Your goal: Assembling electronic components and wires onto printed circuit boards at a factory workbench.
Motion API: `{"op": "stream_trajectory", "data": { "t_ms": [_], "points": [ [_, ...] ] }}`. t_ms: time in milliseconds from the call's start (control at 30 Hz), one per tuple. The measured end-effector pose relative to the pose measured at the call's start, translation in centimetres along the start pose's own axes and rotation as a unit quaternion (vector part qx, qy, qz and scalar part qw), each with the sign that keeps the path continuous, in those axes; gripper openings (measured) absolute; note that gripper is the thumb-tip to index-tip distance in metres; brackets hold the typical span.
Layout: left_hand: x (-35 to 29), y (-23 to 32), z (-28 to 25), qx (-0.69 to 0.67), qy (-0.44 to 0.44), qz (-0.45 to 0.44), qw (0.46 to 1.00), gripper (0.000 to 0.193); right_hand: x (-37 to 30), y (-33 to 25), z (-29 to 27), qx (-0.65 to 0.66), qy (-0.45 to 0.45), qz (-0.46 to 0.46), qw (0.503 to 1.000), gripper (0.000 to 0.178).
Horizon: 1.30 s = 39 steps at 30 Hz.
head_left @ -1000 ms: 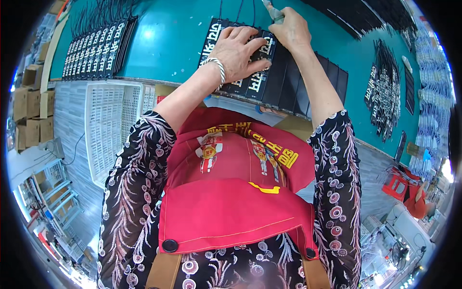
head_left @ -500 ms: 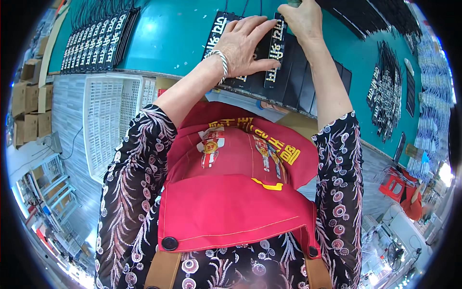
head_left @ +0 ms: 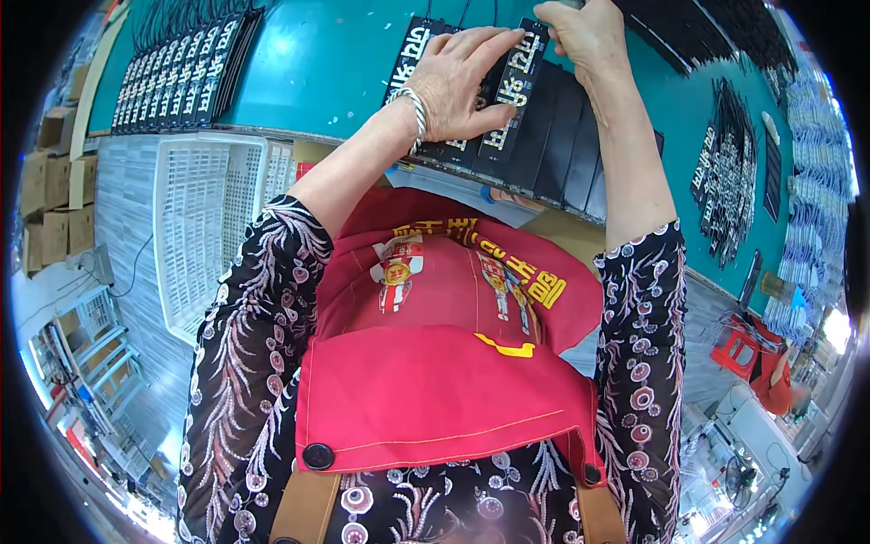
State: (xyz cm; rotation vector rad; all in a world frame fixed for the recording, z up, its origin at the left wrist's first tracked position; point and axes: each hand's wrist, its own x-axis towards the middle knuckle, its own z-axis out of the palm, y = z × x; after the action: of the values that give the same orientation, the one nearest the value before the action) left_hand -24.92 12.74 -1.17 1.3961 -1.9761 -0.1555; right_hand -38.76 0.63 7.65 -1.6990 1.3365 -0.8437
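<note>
Beneath my left hand lie black strips with silver characters; its fingers are stretched and spread. The index fingertip and thumb touch the left side of one lettered strip, which lies slightly tilted. Another lettered strip shows left of the hand, with thin black wires running off its far end. My right hand is closed beyond the tilted strip's far end, at the picture's upper edge. Something small and greyish shows at its fingers, mostly cut off. Plain black strips lie side by side under my right forearm.
On the green table, a row of lettered strips with wires stands at left. A pile of similar strips lies at right, near bundled pale wires. A white plastic basket stands below the table edge.
The lettered strip by my left hand has tilted, its far end shifting right and its near end left. My right hand has moved a little to the right. My left hand stays nearly in place.
</note>
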Motion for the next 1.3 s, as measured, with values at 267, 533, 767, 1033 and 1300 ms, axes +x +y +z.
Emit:
{"op": "stream_trajectory", "data": {
  "t_ms": [267, 533, 767, 1033, 1300],
  "points": [
    [0.2, -0.2, 0.0, 0.004, -0.014, 0.011, 1.000, 0.089, 0.0, 1.1, -0.1, 0.018, -0.038, 0.009, 0.999, 0.020],
    [0.7, 0.0, -0.9, 0.034, -0.031, 0.033, 0.998, 0.082, -0.6, 0.1, -0.6, 0.008, -0.047, 0.037, 0.998, 0.017],
    [0.8, -0.1, -0.8, 0.073, -0.013, 0.022, 0.997, 0.071, 0.1, 3.3, 0.0, -0.028, -0.059, -0.014, 0.998, 0.026],
    [2.1, 1.0, -1.3, 0.105, -0.044, 0.027, 0.993, 0.058, 2.0, 6.3, 0.2, -0.161, -0.043, -0.092, 0.982, 0.034],
    [2.9, 1.5, -1.9, 0.132, -0.073, 0.027, 0.988, 0.053, -1.9, 4.8, -6.2, -0.111, -0.057, -0.068, 0.990, 0.040]
  ]
}}
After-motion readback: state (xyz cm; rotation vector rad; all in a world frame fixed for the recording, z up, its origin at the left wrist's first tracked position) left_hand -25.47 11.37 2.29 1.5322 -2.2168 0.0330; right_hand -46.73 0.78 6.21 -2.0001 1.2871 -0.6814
